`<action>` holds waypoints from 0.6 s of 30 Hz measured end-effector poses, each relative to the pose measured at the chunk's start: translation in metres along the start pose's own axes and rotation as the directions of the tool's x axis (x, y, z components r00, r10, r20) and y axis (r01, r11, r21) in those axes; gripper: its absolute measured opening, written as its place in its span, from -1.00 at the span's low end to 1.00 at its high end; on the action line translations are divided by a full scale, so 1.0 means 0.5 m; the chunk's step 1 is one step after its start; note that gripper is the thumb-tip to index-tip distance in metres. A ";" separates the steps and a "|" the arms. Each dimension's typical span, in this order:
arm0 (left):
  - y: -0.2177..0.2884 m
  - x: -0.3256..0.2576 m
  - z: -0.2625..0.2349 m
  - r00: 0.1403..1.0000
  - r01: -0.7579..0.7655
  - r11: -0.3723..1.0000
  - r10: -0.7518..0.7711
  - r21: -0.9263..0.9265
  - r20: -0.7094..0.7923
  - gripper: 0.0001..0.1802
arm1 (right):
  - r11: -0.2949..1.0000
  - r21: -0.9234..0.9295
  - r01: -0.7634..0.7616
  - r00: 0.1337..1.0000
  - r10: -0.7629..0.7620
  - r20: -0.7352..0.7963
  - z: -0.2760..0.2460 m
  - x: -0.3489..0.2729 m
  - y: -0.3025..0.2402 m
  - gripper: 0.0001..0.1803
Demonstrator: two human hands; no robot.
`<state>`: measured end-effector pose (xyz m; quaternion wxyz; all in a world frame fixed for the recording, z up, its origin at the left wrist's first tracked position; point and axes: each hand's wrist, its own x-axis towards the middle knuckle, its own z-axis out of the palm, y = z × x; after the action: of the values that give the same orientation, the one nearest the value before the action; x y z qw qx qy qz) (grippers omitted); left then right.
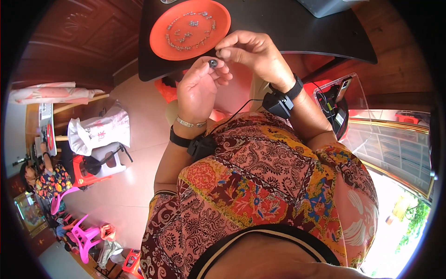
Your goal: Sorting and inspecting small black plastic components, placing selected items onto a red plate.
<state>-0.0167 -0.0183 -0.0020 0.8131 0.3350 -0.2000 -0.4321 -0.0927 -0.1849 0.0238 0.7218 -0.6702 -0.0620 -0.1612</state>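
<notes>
Your hands meet just in front of the near edge of the dark table [297, 32], close above your lap, with a strip of bare tabletop to the right of the orange plate [160, 37] and open floor to your left. The plate sits near the table's left corner, its rim close to the near edge and just beyond your fingers.

Your left hand [200, 88] pinches a small dark round bead [213, 63] between thumb and fingertips; the bead is held up at fingertip level, just below the plate's rim. It looks round, so no long axis can be told; its face with a pale centre turns up toward the camera.

Your right hand [253, 53] is pinched closed, thumb against forefinger, its tips just beside the bead; what it grasps is too fine to tell.

The plate holds many small silvery pieces [190, 28], laid partly in a curved row along its inner edge and partly in a loose cluster at its middle. A clear plastic box [341, 100] stands to your right, below the table, with dark gear inside.
</notes>
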 end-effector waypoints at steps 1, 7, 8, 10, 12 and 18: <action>0.001 0.000 0.001 1.000 0.008 1.000 -0.008 0.004 0.000 -0.72 | 0.998 0.065 0.001 0.998 0.003 -0.061 0.000 -0.001 0.001 -0.84; -0.010 -0.004 -0.015 0.986 0.146 0.974 -0.157 -0.175 -0.051 -0.71 | 0.991 0.104 0.078 0.980 -0.057 -0.190 0.021 -0.006 0.012 -0.84; -0.010 -0.006 -0.010 0.985 0.162 0.970 -0.171 -0.183 -0.032 -0.71 | 0.992 0.105 0.076 0.980 -0.055 -0.191 0.019 -0.006 0.014 -0.84; -0.005 0.000 -0.004 0.990 0.129 0.977 -0.135 -0.172 -0.025 -0.71 | 0.997 0.023 0.074 0.980 -0.068 -0.186 0.017 -0.004 0.016 -0.85; -0.003 -0.005 -0.004 0.995 0.092 0.983 -0.096 -0.161 -0.020 -0.71 | 0.993 0.112 0.028 0.985 -0.008 -0.172 0.026 -0.011 0.015 -0.84; -0.006 -0.005 -0.005 0.993 0.116 0.979 -0.115 -0.170 0.017 -0.69 | 0.939 0.316 -0.140 0.985 0.166 -0.057 0.026 -0.011 0.029 -0.80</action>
<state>-0.0184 -0.0163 -0.0062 0.8117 0.2736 -0.1451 -0.4952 -0.0915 -0.1706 0.0096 0.8304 -0.5440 -0.0047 -0.1204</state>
